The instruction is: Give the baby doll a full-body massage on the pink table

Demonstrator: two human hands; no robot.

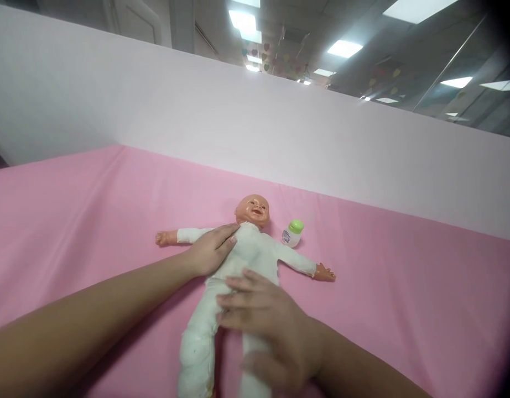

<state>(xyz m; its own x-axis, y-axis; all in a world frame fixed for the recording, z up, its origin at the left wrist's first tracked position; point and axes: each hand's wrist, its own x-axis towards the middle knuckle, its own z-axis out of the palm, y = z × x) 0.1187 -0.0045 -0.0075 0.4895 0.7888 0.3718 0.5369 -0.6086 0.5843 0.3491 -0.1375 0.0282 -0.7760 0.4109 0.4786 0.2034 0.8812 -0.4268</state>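
Observation:
A baby doll (pixel 255 251) in a white cloth suit lies on its back on the pink sheet (pixel 93 221), arms spread wide and head pointing away from me. My left hand (pixel 209 251) rests flat on the doll's chest and shoulder, fingers together. Lower down, my right hand (pixel 265 326) lies over its belly and upper leg, fingers spread and curled around the leg. A small white bottle with a green cap (pixel 292 232) stands just right of the doll's head, apart from both hands.
A pale pink partition wall (pixel 280 127) rises right behind the sheet-covered surface. Above it are ceiling lights and glass office walls. The sheet stretches wide to the left and right of the doll.

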